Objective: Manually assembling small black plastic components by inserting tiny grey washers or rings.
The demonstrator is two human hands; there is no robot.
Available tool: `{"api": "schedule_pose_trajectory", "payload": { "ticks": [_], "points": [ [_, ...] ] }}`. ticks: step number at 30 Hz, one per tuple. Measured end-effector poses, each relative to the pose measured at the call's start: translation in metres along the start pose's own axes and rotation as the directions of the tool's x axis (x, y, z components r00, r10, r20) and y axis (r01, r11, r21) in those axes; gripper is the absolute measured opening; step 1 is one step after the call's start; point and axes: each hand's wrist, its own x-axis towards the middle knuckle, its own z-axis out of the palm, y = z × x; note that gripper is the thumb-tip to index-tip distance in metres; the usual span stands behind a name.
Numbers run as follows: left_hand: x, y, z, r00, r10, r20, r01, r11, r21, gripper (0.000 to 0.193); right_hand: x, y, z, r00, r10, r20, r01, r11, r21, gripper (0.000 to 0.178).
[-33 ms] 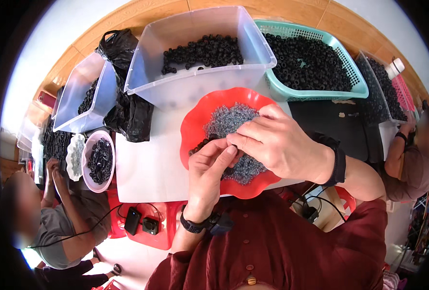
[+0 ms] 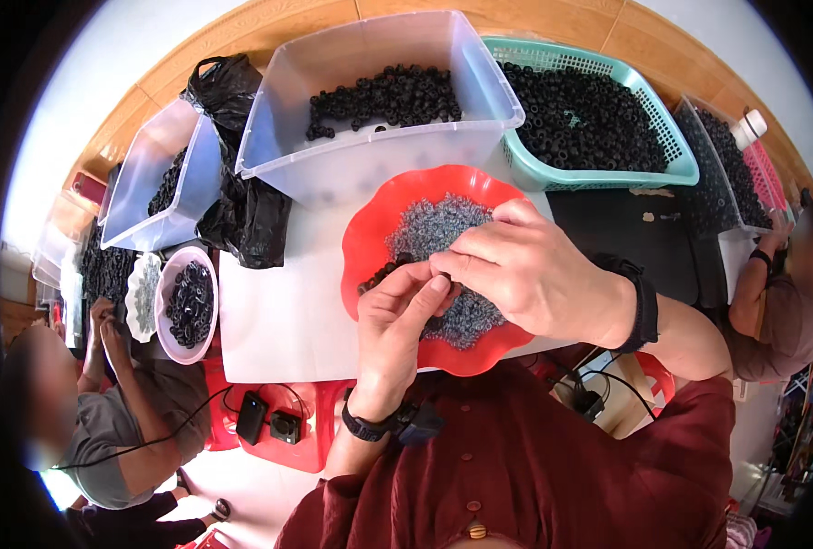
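Over a red scalloped bowl [image 2: 362, 235], both my hands meet at their fingertips. My left hand [image 2: 390, 320] is closed in a pinch on a small dark part [image 2: 446, 277], mostly hidden by the fingers. My right hand [image 2: 530, 270] pinches at the same spot from the other side, its thumb and forefinger against the part. Many small clear-grey pieces [image 2: 429, 222] fill the bowl beneath. A few black ring-like pieces [image 2: 383, 273] lie in it beside my left fingers.
Beyond the bowl stand a large clear bin [image 2: 379, 156] and a teal basket [image 2: 598, 174], both with black rings. At left are a black plastic bag [image 2: 255, 220] and a pink bowl [image 2: 212, 316] of black pieces. People sit at both sides.
My hands keep the same pinch over the bowl. At the far right, the other person's hand has shifted slightly upward.
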Motion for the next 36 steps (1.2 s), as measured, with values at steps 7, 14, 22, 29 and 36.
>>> {"api": "schedule_pose_trajectory", "payload": {
  "ticks": [7, 14, 22, 29, 36],
  "points": [
    [-0.001, 0.002, 0.003, 1.000, 0.017, -0.021, -0.016, 0.997, 0.070, 0.019, 0.004, 0.009, 0.002, 0.948, 0.318, 0.023, -0.277, 0.786, 0.552, 0.009],
    [0.000, 0.000, 0.008, 0.994, 0.103, -0.043, -0.095, 0.984, 0.150, 0.020, 0.004, 0.008, -0.002, 0.960, 0.280, 0.008, -0.246, 0.829, 0.502, 0.012],
    [0.002, 0.000, 0.001, 0.991, 0.096, -0.088, -0.079, 0.982, 0.172, 0.026, 0.001, 0.008, -0.002, 0.851, 0.471, 0.230, -0.478, 0.516, 0.711, 0.012],
    [-0.001, -0.001, -0.001, 0.993, 0.102, -0.063, -0.097, 0.992, 0.080, 0.023, 0.001, 0.005, -0.001, 0.830, 0.487, 0.272, -0.508, 0.460, 0.728, 0.011],
    [-0.002, -0.001, 0.000, 0.997, 0.064, -0.046, -0.061, 0.996, 0.059, 0.018, -0.002, 0.005, 0.006, 0.848, 0.468, 0.249, -0.487, 0.500, 0.716, 0.011]
  ]
}}
